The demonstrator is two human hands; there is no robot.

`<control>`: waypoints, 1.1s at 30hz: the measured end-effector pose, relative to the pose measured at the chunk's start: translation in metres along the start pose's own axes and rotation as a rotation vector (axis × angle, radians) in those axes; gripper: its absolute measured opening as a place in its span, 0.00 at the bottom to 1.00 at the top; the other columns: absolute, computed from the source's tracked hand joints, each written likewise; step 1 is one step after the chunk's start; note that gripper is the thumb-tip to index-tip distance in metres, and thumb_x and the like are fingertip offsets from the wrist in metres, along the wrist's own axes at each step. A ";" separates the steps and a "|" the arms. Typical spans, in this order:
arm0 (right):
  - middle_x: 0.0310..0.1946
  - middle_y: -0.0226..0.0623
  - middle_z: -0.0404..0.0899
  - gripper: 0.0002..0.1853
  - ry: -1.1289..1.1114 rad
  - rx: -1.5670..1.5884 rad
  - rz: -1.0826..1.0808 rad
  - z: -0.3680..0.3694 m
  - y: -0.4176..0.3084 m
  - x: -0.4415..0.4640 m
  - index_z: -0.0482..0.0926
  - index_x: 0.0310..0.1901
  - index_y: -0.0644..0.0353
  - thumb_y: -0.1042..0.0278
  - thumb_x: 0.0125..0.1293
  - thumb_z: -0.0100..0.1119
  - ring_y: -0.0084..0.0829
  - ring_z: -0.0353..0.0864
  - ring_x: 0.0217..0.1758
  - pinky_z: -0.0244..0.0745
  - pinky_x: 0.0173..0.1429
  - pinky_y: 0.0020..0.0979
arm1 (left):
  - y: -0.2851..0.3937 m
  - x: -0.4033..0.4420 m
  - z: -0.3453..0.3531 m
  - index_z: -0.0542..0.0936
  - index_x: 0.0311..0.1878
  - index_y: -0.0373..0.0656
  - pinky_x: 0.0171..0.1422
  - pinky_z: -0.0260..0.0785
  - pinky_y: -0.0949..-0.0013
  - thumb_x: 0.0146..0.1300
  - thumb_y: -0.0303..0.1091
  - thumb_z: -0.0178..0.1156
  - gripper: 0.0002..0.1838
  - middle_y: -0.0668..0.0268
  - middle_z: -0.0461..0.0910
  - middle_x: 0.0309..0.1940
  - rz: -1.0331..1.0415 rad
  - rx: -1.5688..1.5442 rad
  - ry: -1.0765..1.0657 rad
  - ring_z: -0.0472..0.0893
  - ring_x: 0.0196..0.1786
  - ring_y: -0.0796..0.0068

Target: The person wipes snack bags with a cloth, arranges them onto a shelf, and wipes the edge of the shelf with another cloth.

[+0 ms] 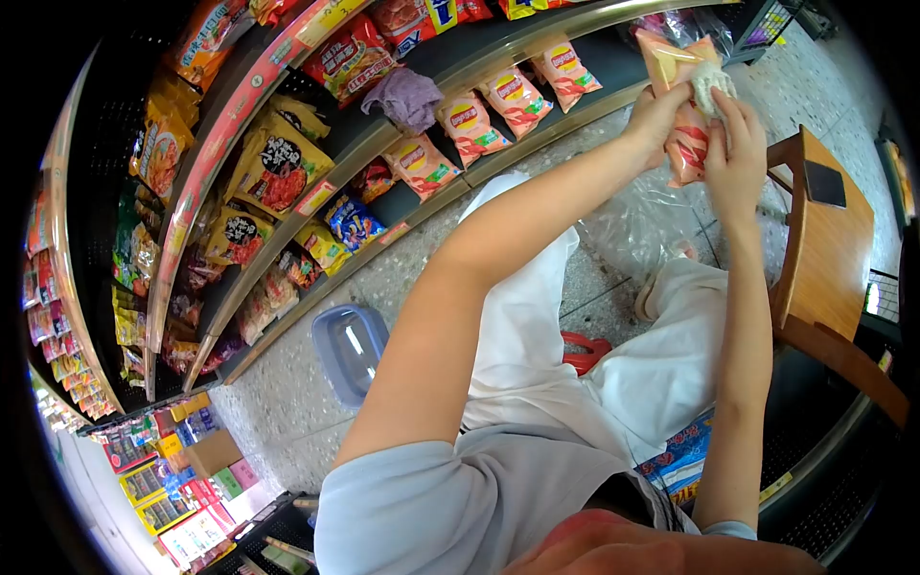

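A pink bag of chips [686, 144] is held up at the upper right, in front of the shelf's end. My left hand [659, 125] is closed around its left side, thumb across the front. My right hand [734, 158] is closed on a crumpled pale cloth [711, 88] and presses it against the bag's right side. Similar pink chip bags [517, 101] stand in a row on the low shelf to the left. Near them a purple cloth [407, 98] lies crumpled over the shelf edge.
Tiered shelves [460, 72] of snack packets curve along the left and top. A blue-grey plastic basin [350, 355] sits on the speckled floor. At right stands a wooden stool [829, 244] with a dark phone-like object [824, 184] on it. Clear plastic wrapping [637, 225] lies by my legs.
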State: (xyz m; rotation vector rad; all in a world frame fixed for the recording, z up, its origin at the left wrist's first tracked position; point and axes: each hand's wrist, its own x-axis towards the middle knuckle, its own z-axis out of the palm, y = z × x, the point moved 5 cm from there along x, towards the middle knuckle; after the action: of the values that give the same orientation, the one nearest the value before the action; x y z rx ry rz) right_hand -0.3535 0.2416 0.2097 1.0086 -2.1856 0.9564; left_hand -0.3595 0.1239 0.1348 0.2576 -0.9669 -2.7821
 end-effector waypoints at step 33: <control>0.43 0.43 0.79 0.17 -0.027 0.315 0.137 -0.056 0.032 -0.003 0.81 0.50 0.60 0.80 0.59 0.54 0.42 0.79 0.48 0.73 0.53 0.35 | 0.041 0.003 -0.016 0.69 0.63 0.40 0.64 0.71 0.62 0.67 0.35 0.60 0.24 0.61 0.77 0.56 0.069 0.093 -0.010 0.77 0.58 0.68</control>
State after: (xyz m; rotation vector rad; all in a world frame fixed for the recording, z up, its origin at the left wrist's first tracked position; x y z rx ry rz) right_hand -0.3681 0.3016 0.2294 1.0240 -2.1920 1.3916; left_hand -0.3537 0.0822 0.1481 0.2188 -1.0876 -2.6829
